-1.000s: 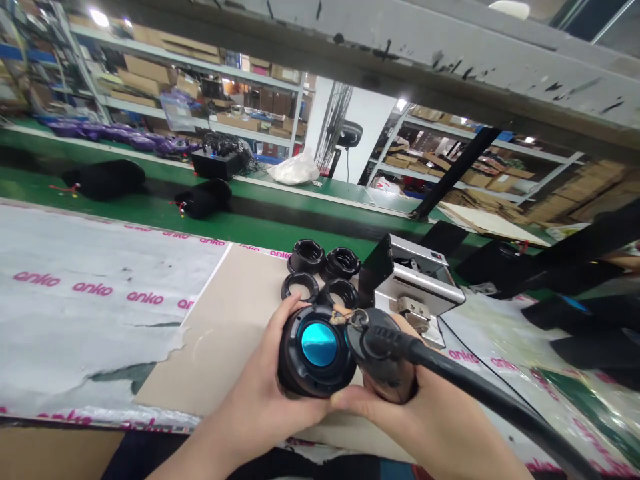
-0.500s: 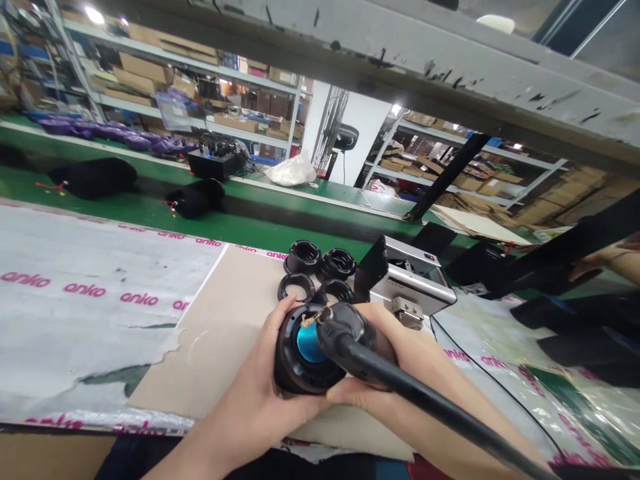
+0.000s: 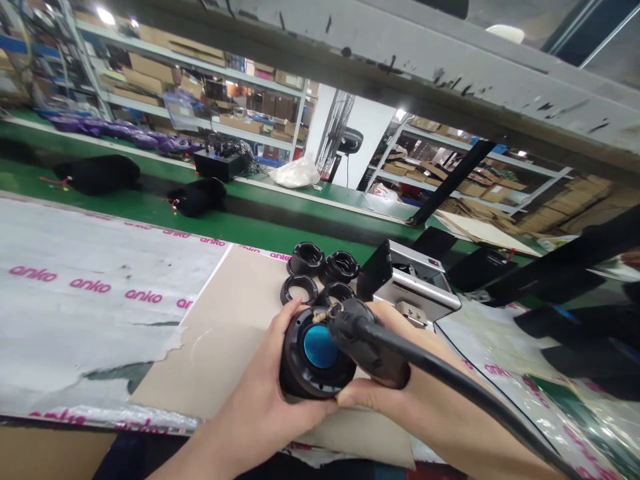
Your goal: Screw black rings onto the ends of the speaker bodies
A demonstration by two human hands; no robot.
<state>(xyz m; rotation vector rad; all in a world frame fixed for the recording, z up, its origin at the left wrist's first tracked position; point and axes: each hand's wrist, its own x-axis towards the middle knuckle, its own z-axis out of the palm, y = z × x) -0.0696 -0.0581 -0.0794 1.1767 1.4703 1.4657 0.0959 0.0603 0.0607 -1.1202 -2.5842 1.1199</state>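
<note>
single head-worn view, facing forward and down, close above left hand (image 3: 250, 407), right hand (image 3: 400, 393), bench (image 3: 300, 237); shelves (image 3: 190, 63) far beyond.

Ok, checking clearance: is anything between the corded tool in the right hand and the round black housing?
Only a thin tan twisted strand, at the nose of the black corded tool held in the right hand. It lies against the rim of the round black housing, held in the left hand.

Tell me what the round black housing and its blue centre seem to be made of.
The black housing looks like moulded plastic: dull sheen, ridged rim. The blue centre looks like glossy glass or plastic; its smooth glare cannot settle which.
</note>
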